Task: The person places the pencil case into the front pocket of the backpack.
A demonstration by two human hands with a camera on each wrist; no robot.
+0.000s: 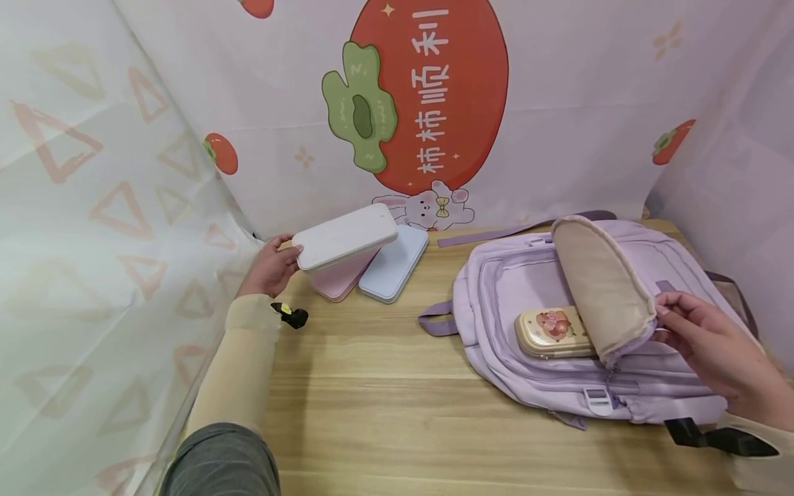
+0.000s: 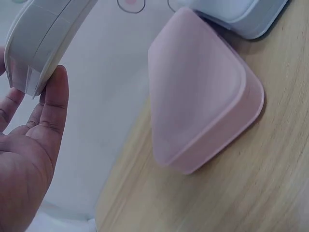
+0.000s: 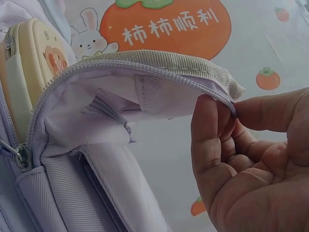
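My left hand (image 1: 271,265) grips the end of a white case (image 1: 344,236) and holds it lifted above a pink case (image 1: 340,279) and a light blue case (image 1: 393,264) on the table. In the left wrist view the white case (image 2: 41,36) rests against my fingers (image 2: 50,104), with the pink case (image 2: 200,94) below. A lilac backpack (image 1: 558,375) lies flat at the right. My right hand (image 1: 713,344) pinches the edge of its opened flap (image 1: 602,282) and holds it up. A cream case with a picture (image 1: 552,332) sticks out of the pocket. The right wrist view shows the flap edge (image 3: 159,63) between thumb and fingers (image 3: 207,140).
A printed backdrop (image 1: 434,103) with a red fruit picture closes the back, and curtains stand at the left (image 1: 93,241) and right. The wooden table (image 1: 384,406) runs to the near edge. Backpack straps (image 1: 496,234) trail toward the backdrop.
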